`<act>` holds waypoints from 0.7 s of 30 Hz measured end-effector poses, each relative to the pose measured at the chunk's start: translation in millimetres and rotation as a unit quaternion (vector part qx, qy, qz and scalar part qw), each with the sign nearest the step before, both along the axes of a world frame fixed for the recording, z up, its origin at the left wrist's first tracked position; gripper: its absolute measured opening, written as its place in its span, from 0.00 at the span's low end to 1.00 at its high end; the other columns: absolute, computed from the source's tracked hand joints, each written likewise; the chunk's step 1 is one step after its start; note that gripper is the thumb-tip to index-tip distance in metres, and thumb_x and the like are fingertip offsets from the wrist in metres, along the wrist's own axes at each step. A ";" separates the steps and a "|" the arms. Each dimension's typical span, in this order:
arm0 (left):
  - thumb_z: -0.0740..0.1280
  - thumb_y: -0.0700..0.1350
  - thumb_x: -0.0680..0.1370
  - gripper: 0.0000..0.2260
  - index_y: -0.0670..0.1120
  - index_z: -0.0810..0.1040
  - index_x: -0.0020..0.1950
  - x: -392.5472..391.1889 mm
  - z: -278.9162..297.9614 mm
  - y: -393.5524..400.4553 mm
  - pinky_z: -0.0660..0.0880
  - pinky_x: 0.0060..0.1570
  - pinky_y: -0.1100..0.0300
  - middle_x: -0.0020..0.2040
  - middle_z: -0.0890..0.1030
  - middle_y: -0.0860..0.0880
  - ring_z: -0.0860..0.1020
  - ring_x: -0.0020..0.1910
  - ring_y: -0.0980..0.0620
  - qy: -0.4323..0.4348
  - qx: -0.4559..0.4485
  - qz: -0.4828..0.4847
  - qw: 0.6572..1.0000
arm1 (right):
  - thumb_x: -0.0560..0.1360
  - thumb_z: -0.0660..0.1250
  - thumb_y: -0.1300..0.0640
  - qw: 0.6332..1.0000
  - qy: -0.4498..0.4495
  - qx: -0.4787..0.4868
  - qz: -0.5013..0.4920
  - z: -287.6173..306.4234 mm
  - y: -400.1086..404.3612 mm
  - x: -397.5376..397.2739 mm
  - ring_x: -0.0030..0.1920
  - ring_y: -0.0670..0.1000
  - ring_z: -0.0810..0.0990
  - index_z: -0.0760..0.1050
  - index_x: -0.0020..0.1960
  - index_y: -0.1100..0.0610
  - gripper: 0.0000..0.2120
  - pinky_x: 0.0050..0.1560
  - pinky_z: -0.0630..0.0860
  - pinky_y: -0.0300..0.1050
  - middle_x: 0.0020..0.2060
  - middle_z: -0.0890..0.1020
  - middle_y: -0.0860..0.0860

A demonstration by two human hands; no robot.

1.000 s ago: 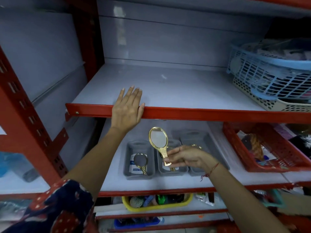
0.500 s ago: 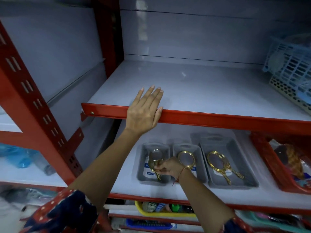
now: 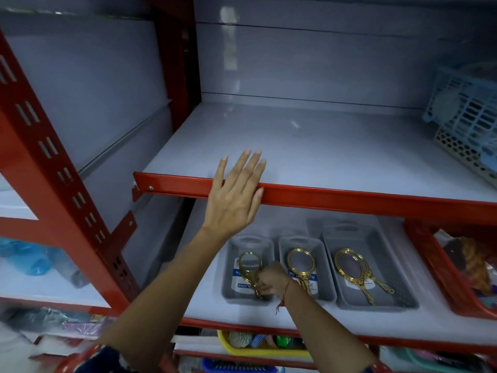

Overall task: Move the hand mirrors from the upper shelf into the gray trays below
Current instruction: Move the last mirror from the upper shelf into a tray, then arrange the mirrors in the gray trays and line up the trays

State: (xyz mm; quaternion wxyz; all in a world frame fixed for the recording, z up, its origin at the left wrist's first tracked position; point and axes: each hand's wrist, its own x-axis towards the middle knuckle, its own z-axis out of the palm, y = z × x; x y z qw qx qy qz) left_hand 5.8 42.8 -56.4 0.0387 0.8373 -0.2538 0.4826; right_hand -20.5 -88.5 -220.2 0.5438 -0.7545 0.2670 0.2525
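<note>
A gold hand mirror [image 3: 248, 267] is being lowered into the left gray tray [image 3: 228, 281] on the lower shelf [image 3: 204, 300], its handle pinched by the closed fingers of the right hand [image 3: 270, 279]. The left hand [image 3: 234, 200] is being laid flat, fingers spread, over the red front lip of the upper shelf [image 3: 349, 157]; nothing is being gripped by it.

One mirror [image 3: 301, 265] is lying in the middle gray tray [image 3: 326, 275], and what appear to be two overlapping mirrors [image 3: 352, 267] are lying in the right gray tray [image 3: 387, 273]. No mirror is being seen on the visible part of the upper shelf, so this placement is being judged as the last or near-last one.

Hazards being judged from this position:

- The mirror head is being held tilted above the tray floor. If it is released early, the glass is likely to be struck against the floor or the wall.
- A second mirror appears to be lying beneath it, though this cannot be confirmed. Scratching by the ornate frame is being risked.
- The wrist is being held close to the wall between the left and middle trays. On withdrawal, either tray could be nudged or the middle mirror disturbed.
</note>
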 end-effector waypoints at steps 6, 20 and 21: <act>0.52 0.48 0.80 0.27 0.42 0.49 0.77 -41.1 -83.0 14.8 0.46 0.77 0.45 0.79 0.48 0.46 0.51 0.78 0.48 0.106 0.031 -0.068 0.991 | 0.77 0.60 0.67 0.998 -0.024 -0.040 0.033 3.8 -6.2 -3.1 0.37 0.51 0.76 0.71 0.38 0.59 0.10 0.43 0.78 0.47 0.35 0.76 0.54; 0.36 0.69 0.76 0.42 0.39 0.55 0.77 -45.9 -126.5 -12.1 0.51 0.74 0.44 0.74 0.57 0.33 0.55 0.74 0.35 0.678 -0.665 -0.017 0.313 | 0.77 0.55 0.64 1.000 0.007 0.030 -0.001 14.3 -10.8 4.4 0.32 0.50 0.72 0.73 0.54 0.62 0.10 0.36 0.72 0.42 0.41 0.74 0.58; 0.36 0.70 0.75 0.43 0.39 0.55 0.77 -45.5 -127.8 -12.5 0.54 0.74 0.44 0.74 0.61 0.32 0.59 0.74 0.35 0.687 -0.661 -0.006 0.302 | 0.76 0.55 0.63 0.999 0.007 0.038 -0.002 12.0 -9.0 6.8 0.32 0.50 0.72 0.73 0.57 0.61 0.12 0.35 0.71 0.41 0.41 0.74 0.57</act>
